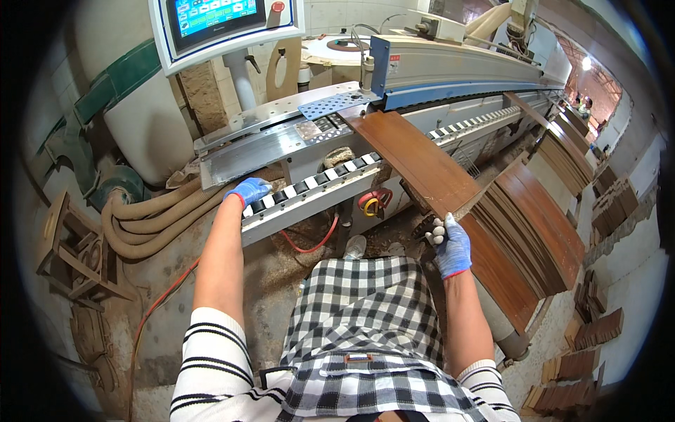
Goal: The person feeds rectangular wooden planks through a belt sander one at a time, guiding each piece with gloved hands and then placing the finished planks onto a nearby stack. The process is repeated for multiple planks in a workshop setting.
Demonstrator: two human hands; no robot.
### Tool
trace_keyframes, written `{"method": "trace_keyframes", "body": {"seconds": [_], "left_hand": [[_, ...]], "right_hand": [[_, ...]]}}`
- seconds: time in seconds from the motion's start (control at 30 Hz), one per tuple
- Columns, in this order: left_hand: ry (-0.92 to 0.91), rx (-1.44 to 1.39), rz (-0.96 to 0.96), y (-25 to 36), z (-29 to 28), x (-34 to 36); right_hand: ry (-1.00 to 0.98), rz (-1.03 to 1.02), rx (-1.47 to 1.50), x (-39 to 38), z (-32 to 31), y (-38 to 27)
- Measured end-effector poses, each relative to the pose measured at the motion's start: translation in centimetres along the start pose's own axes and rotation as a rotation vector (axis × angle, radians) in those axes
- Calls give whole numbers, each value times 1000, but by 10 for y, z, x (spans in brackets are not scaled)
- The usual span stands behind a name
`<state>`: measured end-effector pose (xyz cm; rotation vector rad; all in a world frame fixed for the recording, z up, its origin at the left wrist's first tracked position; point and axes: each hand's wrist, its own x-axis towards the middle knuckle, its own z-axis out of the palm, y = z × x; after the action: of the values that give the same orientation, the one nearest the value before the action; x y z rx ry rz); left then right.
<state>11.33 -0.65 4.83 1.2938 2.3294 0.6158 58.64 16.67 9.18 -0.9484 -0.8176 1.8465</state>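
Note:
My left hand (249, 190), in a blue glove, rests at the near end of the roller rail (281, 214), a long bar with black and white rollers. Its fingers lie outstretched, holding nothing. A long brown wooden panel (418, 158) lies slantwise across the rail, its far end by the edge of the blue and grey machine (464, 83). At the panel's near corner is my right hand (450, 246), gloved in blue with grey fingertips. Its thumb touches the corner and the fingers are curled; how firmly they grip is partly hidden.
Stacked brown panels (538, 221) stand close to my right. A control screen (218, 20) hangs at the upper left. Thick ribbed hoses (158, 218), a wooden stool (74, 246) and a red hose (144, 320) are on the left. A red and yellow coil (375, 202) hangs below the rail.

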Motion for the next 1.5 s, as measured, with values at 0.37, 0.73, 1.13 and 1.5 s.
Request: {"method": "trace_keyframes", "body": {"seconds": [0.37,0.73,1.13,1.5], "left_hand": [[-109,-18,-48,4,-6,-3],[-51,-102,-48,3,-3,0],[-80,-104,-92,5,-5,-1],[-73,-44,-55,-2,-4,4]], "right_hand": [[492,-391,-285,-7,-207,11],[932,-237,-408,-65,-436,11],[1163,-321,-347,-69,-455,30],[577,-255,103,-166,-439,67]]}}
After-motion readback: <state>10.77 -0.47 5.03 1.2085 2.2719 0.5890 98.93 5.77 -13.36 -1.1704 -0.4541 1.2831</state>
